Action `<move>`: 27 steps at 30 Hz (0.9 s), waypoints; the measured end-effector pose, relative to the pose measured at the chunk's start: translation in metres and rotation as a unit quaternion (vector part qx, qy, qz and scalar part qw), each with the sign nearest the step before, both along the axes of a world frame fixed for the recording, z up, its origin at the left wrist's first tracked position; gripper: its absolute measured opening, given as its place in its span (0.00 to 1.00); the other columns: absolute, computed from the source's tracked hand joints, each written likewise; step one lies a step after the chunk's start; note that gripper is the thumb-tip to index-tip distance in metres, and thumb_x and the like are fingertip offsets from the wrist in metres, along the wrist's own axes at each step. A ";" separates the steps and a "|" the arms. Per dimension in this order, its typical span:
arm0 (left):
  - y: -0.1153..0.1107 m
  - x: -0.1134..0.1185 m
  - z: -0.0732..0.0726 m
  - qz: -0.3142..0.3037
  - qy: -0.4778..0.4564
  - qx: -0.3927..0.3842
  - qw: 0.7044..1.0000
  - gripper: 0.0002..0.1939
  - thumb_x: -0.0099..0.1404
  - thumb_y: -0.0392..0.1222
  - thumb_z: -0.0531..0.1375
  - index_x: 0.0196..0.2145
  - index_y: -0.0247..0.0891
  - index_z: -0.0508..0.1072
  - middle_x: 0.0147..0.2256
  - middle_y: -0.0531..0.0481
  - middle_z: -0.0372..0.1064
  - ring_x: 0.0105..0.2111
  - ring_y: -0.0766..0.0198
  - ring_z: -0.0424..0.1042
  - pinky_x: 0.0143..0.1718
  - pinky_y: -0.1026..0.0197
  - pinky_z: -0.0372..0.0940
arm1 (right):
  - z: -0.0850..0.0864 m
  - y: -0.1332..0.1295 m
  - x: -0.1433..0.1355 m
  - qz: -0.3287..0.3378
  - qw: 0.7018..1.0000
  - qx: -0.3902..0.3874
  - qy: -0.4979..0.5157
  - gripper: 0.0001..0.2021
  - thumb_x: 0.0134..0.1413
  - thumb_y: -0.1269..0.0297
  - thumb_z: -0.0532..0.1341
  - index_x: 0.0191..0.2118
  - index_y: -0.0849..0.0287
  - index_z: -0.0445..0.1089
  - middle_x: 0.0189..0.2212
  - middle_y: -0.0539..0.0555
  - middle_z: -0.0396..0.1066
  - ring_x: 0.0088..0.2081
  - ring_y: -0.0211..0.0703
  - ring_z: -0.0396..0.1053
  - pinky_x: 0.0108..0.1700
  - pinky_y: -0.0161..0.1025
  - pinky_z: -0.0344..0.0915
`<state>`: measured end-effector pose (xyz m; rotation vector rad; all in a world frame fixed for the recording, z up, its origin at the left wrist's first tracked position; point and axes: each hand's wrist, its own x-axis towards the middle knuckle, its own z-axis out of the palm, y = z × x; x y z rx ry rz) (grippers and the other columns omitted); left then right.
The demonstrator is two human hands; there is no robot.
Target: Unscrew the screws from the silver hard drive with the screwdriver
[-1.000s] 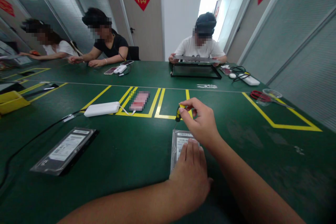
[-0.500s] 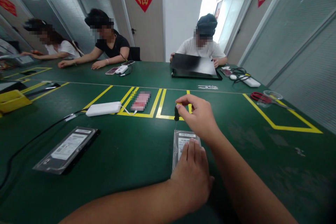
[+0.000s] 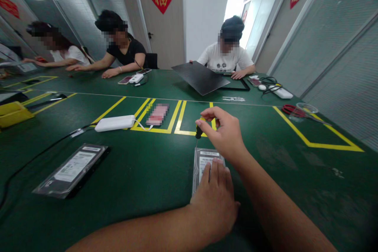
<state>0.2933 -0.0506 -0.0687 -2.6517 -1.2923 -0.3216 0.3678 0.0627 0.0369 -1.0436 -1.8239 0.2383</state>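
A hard drive (image 3: 198, 169) with a white label lies on the green table in front of me. My left hand (image 3: 214, 199) is laid over its near and right part, fingers pressed on the top and close together; it holds the drive down, and the palm hides much of it. Above the far left corner of the drive stands a screwdriver (image 3: 199, 130) with a black and yellow handle, nearly upright, its thin shaft reaching down to that corner. My right hand (image 3: 223, 128) pinches the handle between thumb and fingers. The screw under the tip is too small to see.
To the left lies a second hard drive (image 3: 72, 170). Beyond it are a white power bank (image 3: 115, 123) with a black cable and a phone (image 3: 158, 115). Red-handled scissors (image 3: 291, 110) lie at right. Across the table a person holds a dark panel (image 3: 202, 78).
The screwdriver handle has turned slightly in my right hand, showing more yellow. My left hand stays on the drive. The person opposite has lifted the dark panel off a black frame, leftward.
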 end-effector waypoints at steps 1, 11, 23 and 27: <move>0.000 0.000 0.000 0.001 0.000 0.001 1.000 0.39 0.70 0.58 0.54 0.63 0.17 0.63 0.62 0.22 0.59 0.64 0.33 0.56 0.65 0.37 0.48 | 0.000 0.000 -0.001 0.001 1.000 -0.002 0.000 0.04 0.56 0.63 0.64 0.37 0.56 0.73 0.32 0.50 0.75 0.32 0.40 0.68 0.36 0.40 0.60; -0.001 -0.002 0.005 -0.010 0.004 -0.036 0.999 0.37 0.72 0.58 0.52 0.65 0.21 0.62 0.64 0.26 0.57 0.66 0.34 0.53 0.67 0.38 0.42 | -0.005 -0.003 -0.011 0.008 0.999 0.046 0.013 0.04 0.59 0.64 0.62 0.35 0.56 0.73 0.33 0.52 0.72 0.37 0.43 0.68 0.40 0.42 0.63; 0.000 -0.002 0.007 -0.010 0.014 -0.063 0.998 0.34 0.73 0.57 0.51 0.63 0.25 0.66 0.60 0.29 0.63 0.63 0.36 0.55 0.62 0.38 0.48 | -0.010 0.000 -0.010 -0.008 0.998 0.057 0.038 0.04 0.59 0.66 0.61 0.37 0.56 0.73 0.36 0.53 0.76 0.38 0.44 0.71 0.38 0.42 0.63; 0.000 -0.001 0.007 -0.005 0.005 -0.066 0.998 0.34 0.72 0.57 0.52 0.63 0.26 0.66 0.60 0.30 0.63 0.64 0.36 0.55 0.62 0.39 0.48 | -0.011 0.000 -0.009 -0.017 0.998 0.063 0.022 0.03 0.58 0.64 0.64 0.35 0.57 0.72 0.34 0.53 0.74 0.37 0.43 0.69 0.39 0.42 0.63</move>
